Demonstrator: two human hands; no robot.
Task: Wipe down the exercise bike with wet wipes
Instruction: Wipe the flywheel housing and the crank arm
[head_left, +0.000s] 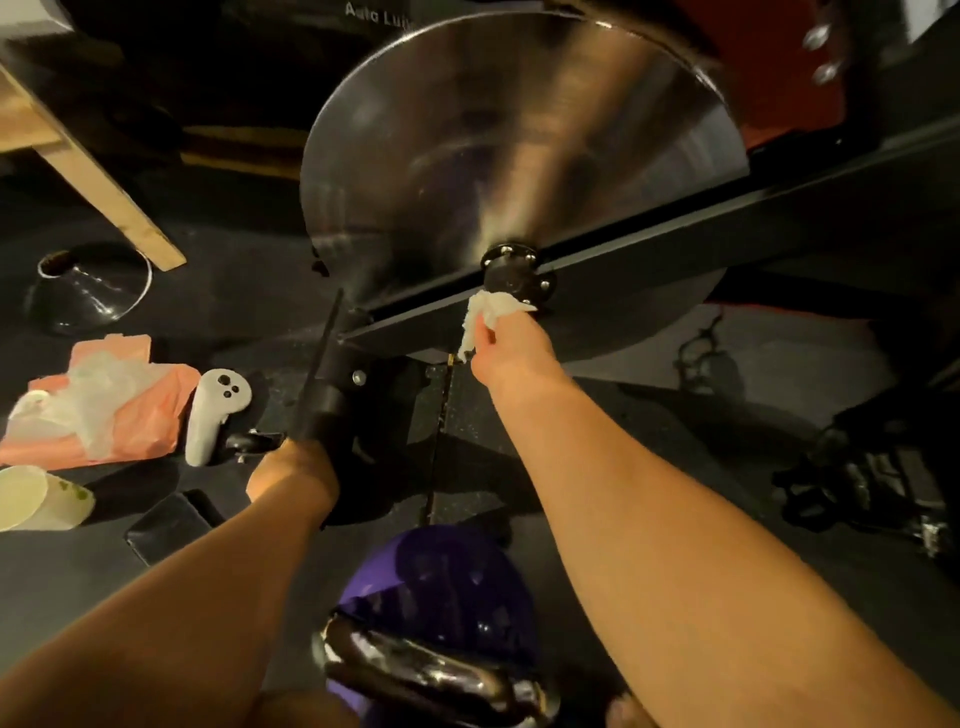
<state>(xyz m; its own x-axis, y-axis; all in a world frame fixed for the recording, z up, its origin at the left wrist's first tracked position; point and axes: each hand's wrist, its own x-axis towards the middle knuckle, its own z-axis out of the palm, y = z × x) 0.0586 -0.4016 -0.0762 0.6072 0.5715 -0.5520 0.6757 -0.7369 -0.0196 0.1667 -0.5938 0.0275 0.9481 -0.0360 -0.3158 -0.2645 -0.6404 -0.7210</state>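
The exercise bike's big steel flywheel (519, 156) fills the upper middle, crossed by a black frame bar (675, 218) with a bolted black hub (514, 278). My right hand (511, 348) pinches a crumpled white wet wipe (485, 317) and holds it against the underside of the hub and the bar. My left hand (293, 470) grips the black front stabiliser tube (324, 410) low on the bike; its fingers are hidden behind the tube.
On the dark floor at left lie a pink wipes pack (104, 405) with plastic on it, a white controller (213, 415), a paper cup (41, 499), a black phone (171, 525) and a black cone (88, 291). A purple kettlebell (441, 587) sits close below. A pedal (857, 483) lies right.
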